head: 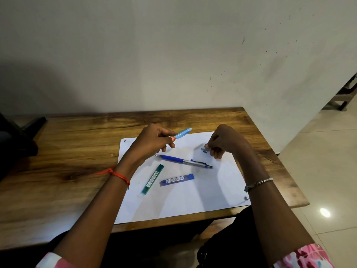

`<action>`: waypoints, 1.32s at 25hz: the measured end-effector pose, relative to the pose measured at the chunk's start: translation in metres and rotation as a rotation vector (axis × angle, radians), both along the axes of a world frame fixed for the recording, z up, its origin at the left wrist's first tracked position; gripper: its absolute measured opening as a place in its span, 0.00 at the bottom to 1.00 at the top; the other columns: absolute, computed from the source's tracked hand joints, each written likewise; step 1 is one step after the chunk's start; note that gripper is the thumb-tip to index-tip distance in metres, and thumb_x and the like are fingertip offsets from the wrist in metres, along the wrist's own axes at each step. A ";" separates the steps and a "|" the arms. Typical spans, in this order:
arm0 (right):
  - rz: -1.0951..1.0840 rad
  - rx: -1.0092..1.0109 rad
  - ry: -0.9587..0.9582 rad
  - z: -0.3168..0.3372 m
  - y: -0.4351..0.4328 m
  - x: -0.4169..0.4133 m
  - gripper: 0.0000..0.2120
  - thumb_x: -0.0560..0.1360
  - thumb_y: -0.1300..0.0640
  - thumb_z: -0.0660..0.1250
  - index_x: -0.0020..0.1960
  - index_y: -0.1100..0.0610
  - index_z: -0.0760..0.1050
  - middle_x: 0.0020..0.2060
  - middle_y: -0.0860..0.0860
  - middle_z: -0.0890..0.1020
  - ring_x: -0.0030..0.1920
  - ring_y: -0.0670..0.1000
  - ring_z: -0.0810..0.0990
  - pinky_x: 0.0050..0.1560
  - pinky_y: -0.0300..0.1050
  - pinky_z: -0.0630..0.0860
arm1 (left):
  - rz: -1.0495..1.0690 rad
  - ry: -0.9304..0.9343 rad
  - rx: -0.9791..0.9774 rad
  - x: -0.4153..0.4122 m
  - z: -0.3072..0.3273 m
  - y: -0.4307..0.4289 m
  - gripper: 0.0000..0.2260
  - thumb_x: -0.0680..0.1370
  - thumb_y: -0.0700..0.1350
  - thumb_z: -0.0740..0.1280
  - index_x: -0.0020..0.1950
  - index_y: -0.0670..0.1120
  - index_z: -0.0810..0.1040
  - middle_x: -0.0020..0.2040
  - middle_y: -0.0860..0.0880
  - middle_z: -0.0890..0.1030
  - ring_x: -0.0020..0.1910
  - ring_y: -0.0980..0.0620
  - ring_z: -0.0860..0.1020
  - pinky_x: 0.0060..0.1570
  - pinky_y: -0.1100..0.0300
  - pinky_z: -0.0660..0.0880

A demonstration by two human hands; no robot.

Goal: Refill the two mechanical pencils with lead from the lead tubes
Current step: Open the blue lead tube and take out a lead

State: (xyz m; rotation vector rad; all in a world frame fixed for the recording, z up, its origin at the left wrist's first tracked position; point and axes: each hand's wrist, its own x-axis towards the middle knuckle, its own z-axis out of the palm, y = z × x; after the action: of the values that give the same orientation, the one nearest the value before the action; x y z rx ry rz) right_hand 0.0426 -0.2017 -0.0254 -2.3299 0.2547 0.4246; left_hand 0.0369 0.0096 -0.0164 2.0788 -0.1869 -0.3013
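Note:
My left hand (152, 141) grips a light blue mechanical pencil (182, 133) with an orange band, its free end pointing up and right above the paper. My right hand (222, 142) pinches a small light blue piece (204, 150) just over the white sheet (202, 198). A dark blue and silver mechanical pencil (184, 161) lies flat on the sheet between my hands. Below it lie two lead tubes: a green lead tube (152, 179) standing diagonal and a blue lead tube (176, 179) to its right.
The sheet rests on a wooden table (67, 161) pushed against a pale wall. A dark object (17, 138) sits at the table's far left. The table's right edge drops to a tiled floor (324, 171).

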 end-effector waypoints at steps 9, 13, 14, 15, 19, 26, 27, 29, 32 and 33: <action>0.186 0.032 -0.460 0.013 0.015 -0.002 0.10 0.66 0.64 0.75 0.47 0.59 0.82 0.40 0.53 0.82 0.37 0.46 0.75 0.34 0.27 0.69 | -0.039 -0.212 0.243 0.003 -0.008 -0.004 0.11 0.75 0.38 0.66 0.57 0.39 0.79 0.53 0.40 0.83 0.41 0.51 0.78 0.44 0.63 0.71; 0.331 -0.069 -0.453 0.010 0.027 -0.001 0.10 0.67 0.64 0.74 0.49 0.60 0.82 0.45 0.53 0.84 0.42 0.48 0.74 0.35 0.24 0.67 | -0.058 -0.251 0.263 0.004 -0.011 -0.009 0.12 0.75 0.39 0.66 0.57 0.40 0.79 0.56 0.41 0.81 0.52 0.48 0.77 0.47 0.64 0.67; 0.353 -0.084 -0.453 0.007 0.027 0.000 0.10 0.68 0.65 0.73 0.49 0.61 0.83 0.45 0.54 0.84 0.42 0.48 0.73 0.35 0.24 0.66 | -0.064 -0.262 0.276 0.005 -0.013 -0.010 0.12 0.75 0.39 0.66 0.57 0.41 0.79 0.56 0.41 0.80 0.51 0.48 0.76 0.47 0.63 0.67; 0.363 -0.090 -0.453 0.005 0.027 0.001 0.10 0.68 0.65 0.73 0.49 0.61 0.83 0.45 0.55 0.84 0.41 0.47 0.72 0.36 0.23 0.66 | -0.071 -0.275 0.294 0.006 -0.015 -0.010 0.11 0.75 0.39 0.66 0.57 0.41 0.79 0.56 0.41 0.80 0.49 0.49 0.75 0.46 0.62 0.68; 0.388 -0.146 -0.426 -0.005 0.028 0.006 0.09 0.69 0.65 0.72 0.49 0.61 0.83 0.47 0.56 0.84 0.45 0.50 0.73 0.37 0.25 0.66 | -0.089 -0.280 0.329 0.008 -0.021 -0.011 0.12 0.74 0.39 0.67 0.57 0.40 0.79 0.54 0.41 0.79 0.45 0.52 0.72 0.44 0.62 0.67; 0.391 -0.239 -0.346 -0.015 0.033 0.011 0.08 0.70 0.63 0.71 0.49 0.59 0.83 0.52 0.58 0.81 0.56 0.57 0.73 0.59 0.59 0.71 | -0.084 -0.236 0.367 0.008 -0.029 -0.013 0.13 0.75 0.39 0.67 0.58 0.39 0.78 0.53 0.41 0.81 0.46 0.52 0.74 0.46 0.63 0.68; 0.393 -0.247 -0.340 -0.015 0.032 0.011 0.08 0.70 0.63 0.71 0.49 0.59 0.83 0.52 0.58 0.80 0.56 0.57 0.73 0.59 0.60 0.70 | -0.082 -0.232 0.361 0.008 -0.028 -0.013 0.13 0.75 0.39 0.66 0.58 0.39 0.78 0.54 0.41 0.81 0.46 0.52 0.74 0.46 0.63 0.68; 0.398 -0.260 -0.323 -0.014 0.031 0.011 0.08 0.70 0.63 0.71 0.50 0.59 0.83 0.53 0.58 0.80 0.57 0.57 0.73 0.60 0.60 0.70 | -0.054 -0.223 0.339 0.010 -0.025 -0.011 0.12 0.75 0.38 0.65 0.58 0.39 0.78 0.56 0.40 0.80 0.50 0.49 0.76 0.48 0.64 0.68; 0.377 -0.214 -0.343 -0.011 0.029 0.010 0.07 0.71 0.63 0.71 0.48 0.58 0.83 0.51 0.57 0.81 0.53 0.55 0.74 0.58 0.57 0.72 | 0.007 -0.246 0.286 0.013 -0.018 -0.001 0.11 0.76 0.38 0.63 0.57 0.38 0.78 0.59 0.40 0.80 0.57 0.46 0.77 0.51 0.64 0.67; 0.367 -0.183 -0.364 -0.009 0.029 0.008 0.07 0.70 0.62 0.71 0.48 0.58 0.83 0.50 0.57 0.82 0.50 0.52 0.73 0.55 0.52 0.74 | 0.028 -0.253 0.263 0.014 -0.016 0.003 0.11 0.76 0.37 0.64 0.57 0.38 0.79 0.59 0.40 0.80 0.57 0.46 0.77 0.51 0.64 0.67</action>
State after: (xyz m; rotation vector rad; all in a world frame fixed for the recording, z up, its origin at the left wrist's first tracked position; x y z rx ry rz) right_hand 0.0508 -0.1723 -0.0341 -2.5851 -0.3259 0.1474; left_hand 0.0513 0.0122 -0.0321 2.3767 -0.2821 -0.0449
